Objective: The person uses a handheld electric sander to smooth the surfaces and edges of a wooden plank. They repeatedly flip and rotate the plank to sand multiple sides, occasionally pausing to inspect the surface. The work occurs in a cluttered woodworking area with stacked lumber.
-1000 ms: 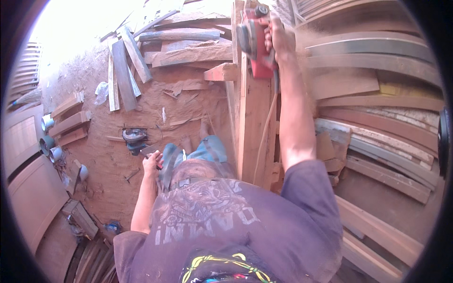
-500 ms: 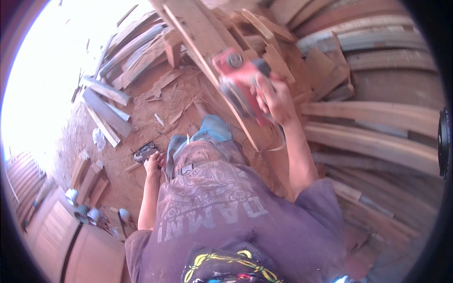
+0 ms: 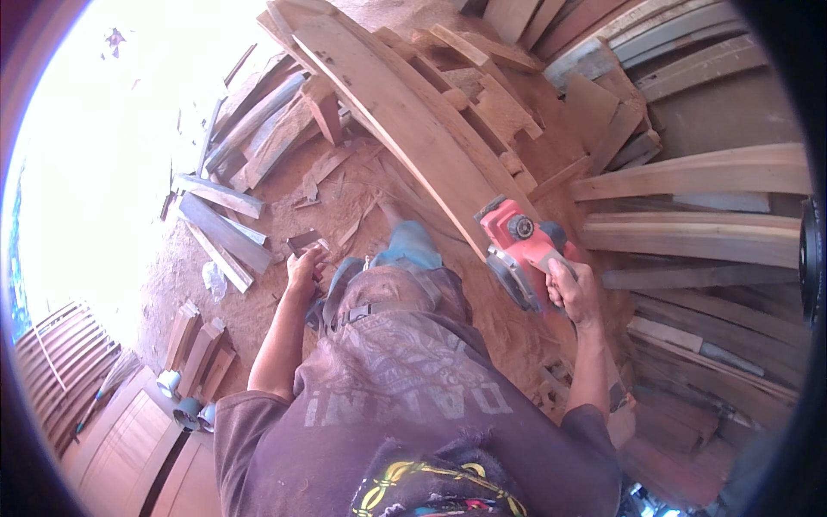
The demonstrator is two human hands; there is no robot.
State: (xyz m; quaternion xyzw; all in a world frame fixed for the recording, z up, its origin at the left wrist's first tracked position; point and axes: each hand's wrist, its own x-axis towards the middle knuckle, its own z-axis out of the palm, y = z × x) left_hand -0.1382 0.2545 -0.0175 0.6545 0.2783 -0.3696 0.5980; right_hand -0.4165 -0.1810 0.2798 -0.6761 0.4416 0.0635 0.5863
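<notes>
1. The right hand [image 3: 573, 291] is wrapped tight around the rear handle of the red electric planer [image 3: 519, 250]. Judged from that grip, the wrist does best in line with the tool so the push runs straight along the wood.
2. The planer sits at the near end of the long plank [image 3: 405, 129], which runs away from the person toward the top of the view. The sole looks to lie on the plank's face; keeping it flat, not tipped onto one edge, gives an even cut.
3. The left hand [image 3: 306, 269] hangs by the hip with fingers loosely curled; whether it grips anything I cannot tell. A second hand on the tool's front would likely steady it, kept well clear of the sole.
4. The plank rests on rough wooden supports [image 3: 504, 116] rather than a proper bench, so I would press gently and watch for rocking.
5. Offcuts [image 3: 226, 231] lie scattered on the sawdust-covered floor [image 3: 345, 202] to the left, and stacked boards [image 3: 689, 237] crowd the right. Footing is best set firm between them, with any cord, not visible here, kept behind the tool.
</notes>
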